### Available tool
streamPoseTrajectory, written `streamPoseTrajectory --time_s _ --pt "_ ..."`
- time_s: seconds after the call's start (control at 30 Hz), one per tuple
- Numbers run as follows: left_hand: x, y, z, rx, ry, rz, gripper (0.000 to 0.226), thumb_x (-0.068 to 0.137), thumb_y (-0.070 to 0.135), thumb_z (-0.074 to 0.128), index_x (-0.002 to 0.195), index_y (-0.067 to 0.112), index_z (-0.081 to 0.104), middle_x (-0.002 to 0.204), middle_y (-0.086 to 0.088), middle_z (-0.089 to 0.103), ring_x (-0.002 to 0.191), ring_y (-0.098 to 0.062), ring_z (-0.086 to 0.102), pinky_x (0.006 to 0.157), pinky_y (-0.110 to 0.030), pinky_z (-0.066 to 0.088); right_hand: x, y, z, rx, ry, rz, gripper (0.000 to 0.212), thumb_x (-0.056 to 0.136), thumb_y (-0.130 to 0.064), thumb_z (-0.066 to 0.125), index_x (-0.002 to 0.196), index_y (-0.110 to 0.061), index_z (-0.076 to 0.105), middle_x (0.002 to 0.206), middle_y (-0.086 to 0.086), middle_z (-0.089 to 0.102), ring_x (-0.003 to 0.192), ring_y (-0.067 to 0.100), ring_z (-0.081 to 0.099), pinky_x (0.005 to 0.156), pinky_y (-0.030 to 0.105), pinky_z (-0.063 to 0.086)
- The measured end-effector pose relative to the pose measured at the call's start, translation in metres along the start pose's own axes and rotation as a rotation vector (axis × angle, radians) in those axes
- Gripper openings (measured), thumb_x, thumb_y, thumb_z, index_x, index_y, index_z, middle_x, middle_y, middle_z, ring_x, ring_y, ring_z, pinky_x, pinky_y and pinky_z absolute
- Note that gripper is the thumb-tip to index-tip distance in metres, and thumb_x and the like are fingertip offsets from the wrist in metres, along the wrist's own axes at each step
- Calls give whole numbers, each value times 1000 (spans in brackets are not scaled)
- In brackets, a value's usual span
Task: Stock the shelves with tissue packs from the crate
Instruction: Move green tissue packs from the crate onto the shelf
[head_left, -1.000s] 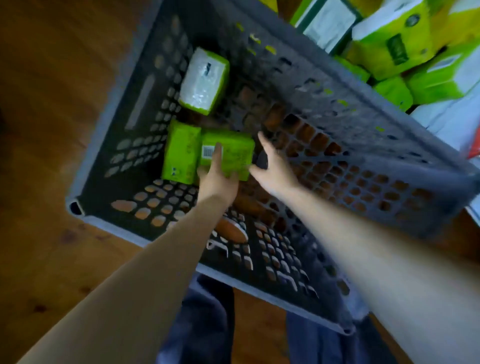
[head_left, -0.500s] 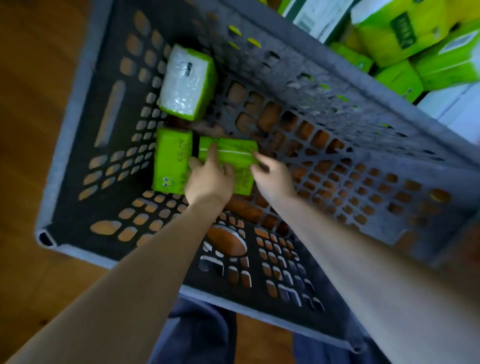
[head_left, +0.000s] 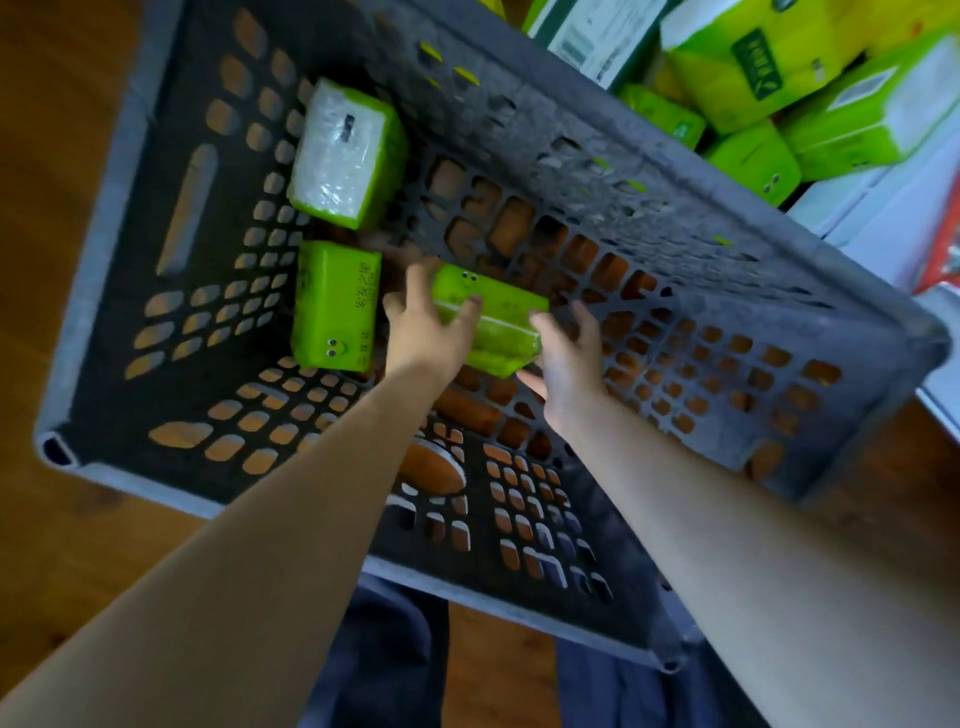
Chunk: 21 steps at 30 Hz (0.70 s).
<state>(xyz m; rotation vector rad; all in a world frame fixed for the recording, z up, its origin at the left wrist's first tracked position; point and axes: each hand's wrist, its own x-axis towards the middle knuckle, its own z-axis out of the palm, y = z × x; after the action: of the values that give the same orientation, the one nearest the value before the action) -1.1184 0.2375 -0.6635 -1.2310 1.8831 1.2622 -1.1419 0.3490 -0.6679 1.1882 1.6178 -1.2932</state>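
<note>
A grey perforated crate (head_left: 675, 244) stands on the wooden floor below me. Three green tissue packs are inside it. One pack (head_left: 498, 322) is tilted up off the crate bottom, held between both hands: my left hand (head_left: 423, 332) grips its left end and my right hand (head_left: 569, 358) its right end. A second pack (head_left: 335, 304) lies flat just left of my left hand. The third pack (head_left: 345, 153) lies beyond it with its clear white face up.
Beyond the crate's far wall, at the top right, green and white tissue packs (head_left: 748, 67) are piled on a white shelf (head_left: 883, 208). My dark trouser legs (head_left: 389, 660) stand at the crate's near edge. Wooden floor (head_left: 47, 156) surrounds the crate.
Both hands have closed on the middle pack and turned it, lifting it off the crate bottom; the right hand came in from beside it. The view has shifted closer.
</note>
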Motion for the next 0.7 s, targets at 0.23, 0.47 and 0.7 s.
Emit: streamPoseTrajectory --time_s 0.23,0.47,0.7 --pt "-62 20 -33 -120 43 -104 61 94 41 50 146 21 27 145 -10 22 127 -28 37 104 -31 30 -64 -25 -13 -165 -172 -69 34 87 -29 63 117 -24 49 114 -1 54 91 10 57 77 30 51" --pt "-158 79 -101 -437 145 -26 44 95 35 51 133 14 42 135 -11 49 121 -26 51 102 -45 42 -186 -89 -15 -236 -152 -332 21 82 -28 69 98 -28 55 113 4 55 108 27 56 91 42 48" --pt "-303 169 -205 -473 193 161 47 97 32 49 139 13 41 141 -6 46 130 -20 43 104 -28 35 -375 -169 -41 -337 -291 -516 51 85 -29 67 131 -27 47 148 -2 33 136 20 30 107 36 33"
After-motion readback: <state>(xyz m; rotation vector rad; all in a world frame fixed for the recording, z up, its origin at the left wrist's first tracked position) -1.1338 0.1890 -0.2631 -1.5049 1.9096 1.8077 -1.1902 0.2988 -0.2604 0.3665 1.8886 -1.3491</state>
